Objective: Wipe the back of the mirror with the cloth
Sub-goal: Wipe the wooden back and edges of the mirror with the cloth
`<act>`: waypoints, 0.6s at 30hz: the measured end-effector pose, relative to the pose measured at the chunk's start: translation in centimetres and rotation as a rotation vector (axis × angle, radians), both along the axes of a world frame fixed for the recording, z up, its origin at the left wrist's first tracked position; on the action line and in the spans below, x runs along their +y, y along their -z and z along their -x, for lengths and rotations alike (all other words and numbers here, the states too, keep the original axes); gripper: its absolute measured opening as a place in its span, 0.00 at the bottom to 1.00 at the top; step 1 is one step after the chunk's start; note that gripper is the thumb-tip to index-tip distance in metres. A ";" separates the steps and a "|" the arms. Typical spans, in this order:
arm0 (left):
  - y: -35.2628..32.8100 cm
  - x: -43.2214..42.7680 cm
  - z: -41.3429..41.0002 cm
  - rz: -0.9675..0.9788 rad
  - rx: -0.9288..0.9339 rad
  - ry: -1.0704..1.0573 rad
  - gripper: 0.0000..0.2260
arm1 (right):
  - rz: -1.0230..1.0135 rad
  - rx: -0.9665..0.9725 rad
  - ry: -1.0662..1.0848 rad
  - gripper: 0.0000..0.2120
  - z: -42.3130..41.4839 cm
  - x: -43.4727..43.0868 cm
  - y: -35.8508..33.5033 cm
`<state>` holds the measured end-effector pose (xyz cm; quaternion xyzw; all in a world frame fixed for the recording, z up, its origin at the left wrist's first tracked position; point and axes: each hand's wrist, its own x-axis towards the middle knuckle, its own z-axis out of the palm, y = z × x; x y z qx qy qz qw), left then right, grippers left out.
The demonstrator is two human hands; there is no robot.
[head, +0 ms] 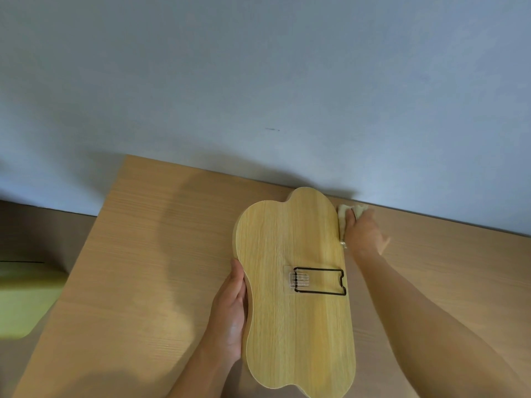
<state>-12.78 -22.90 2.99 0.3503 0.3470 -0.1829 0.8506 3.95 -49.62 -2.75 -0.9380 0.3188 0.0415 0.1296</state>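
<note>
The mirror (293, 305) lies back up on the wooden table (149, 254); its back is a wavy-edged, light wood panel with a black wire stand (320, 280) folded flat on it. My left hand (231, 308) grips the mirror's left edge, thumb on top. My right hand (363, 232) is just off the mirror's upper right edge, near the wall, closed on a small pale cloth (346, 215). The cloth bunches against the mirror's right rim and is partly hidden under my fingers.
A grey-blue wall (258, 81) runs along the table's far edge, right behind the mirror's top. The table's left edge drops off to a darker floor, where a yellow-green object (26, 300) sits at the far left.
</note>
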 end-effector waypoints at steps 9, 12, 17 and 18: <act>0.4 0.1 0.0 -0.033 -0.004 0.009 0.25 | -0.372 -0.356 -0.411 0.19 -1.4 9.8 -5.1; 0.6 0.2 0.1 -0.033 0.009 -0.019 0.29 | -0.332 -0.305 -0.452 0.16 -1.2 10.4 -4.0; 0.7 0.2 0.1 -0.029 0.030 -0.014 0.30 | -0.191 -0.172 -0.212 0.18 -1.1 4.7 -0.8; 0.8 0.2 0.1 -0.028 0.031 -0.008 0.28 | -0.158 -0.127 -0.157 0.18 -1.0 3.6 -0.3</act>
